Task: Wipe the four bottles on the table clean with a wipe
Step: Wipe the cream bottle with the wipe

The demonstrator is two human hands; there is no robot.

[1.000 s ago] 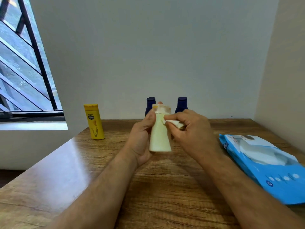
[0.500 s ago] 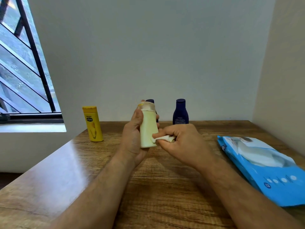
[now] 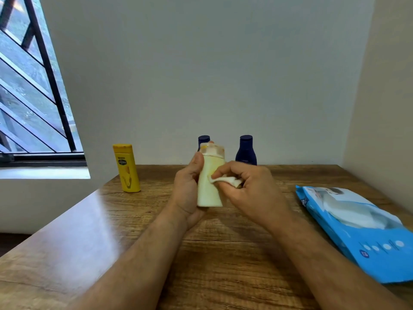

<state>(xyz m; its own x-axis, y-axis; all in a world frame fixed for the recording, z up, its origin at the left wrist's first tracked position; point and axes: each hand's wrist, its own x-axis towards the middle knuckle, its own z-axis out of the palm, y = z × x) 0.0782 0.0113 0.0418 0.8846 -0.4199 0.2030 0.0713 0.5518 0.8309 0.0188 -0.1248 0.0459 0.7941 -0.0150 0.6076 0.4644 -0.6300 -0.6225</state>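
My left hand (image 3: 186,191) grips a cream bottle (image 3: 210,191) upright above the wooden table (image 3: 223,253), thumb on its front near the cap. My right hand (image 3: 250,191) pinches a folded white wipe (image 3: 223,180) and presses it against the bottle's right side at mid height. A yellow bottle (image 3: 126,168) stands at the back left. Two dark blue bottles stand at the back: one (image 3: 245,151) in plain sight, the other (image 3: 203,140) mostly hidden behind the cream bottle.
A blue pack of wipes (image 3: 362,229) lies flat on the table's right side. Walls close off the back and right. A barred window (image 3: 33,86) with a white sill is at the left.
The wipe slid from the bottle's top down to its base, then back up to mid height. The bottle shifted left, then back toward the centre.
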